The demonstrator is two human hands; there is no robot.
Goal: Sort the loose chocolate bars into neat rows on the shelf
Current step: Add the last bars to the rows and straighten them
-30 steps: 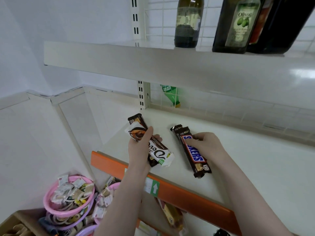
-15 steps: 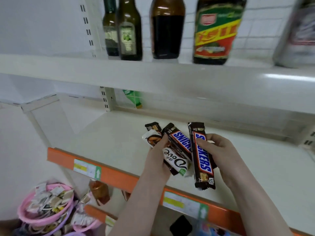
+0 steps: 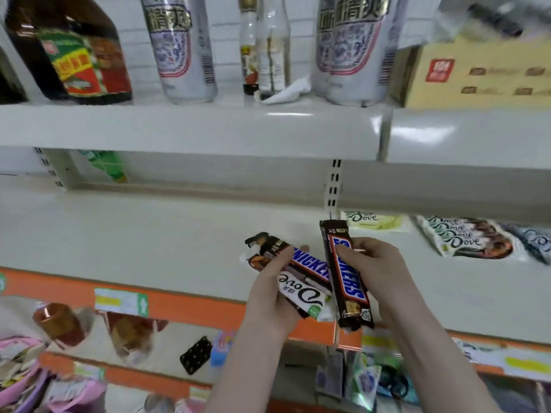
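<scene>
Left hand (image 3: 272,296) grips Dove bar (image 3: 301,296) and Snickers bar (image 3: 310,268), right hand (image 3: 375,268) pinches second Snickers (image 3: 346,278) mid-length, above shelf (image 3: 134,242) front edge; light, slick wrappers, best held by long edges

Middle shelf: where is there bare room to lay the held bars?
Bare shelf runs from the left upright to the hands, behind the orange edge strip. It is crowded at right, where Dove packs lie; a narrower bare patch lies in front of them.
</scene>
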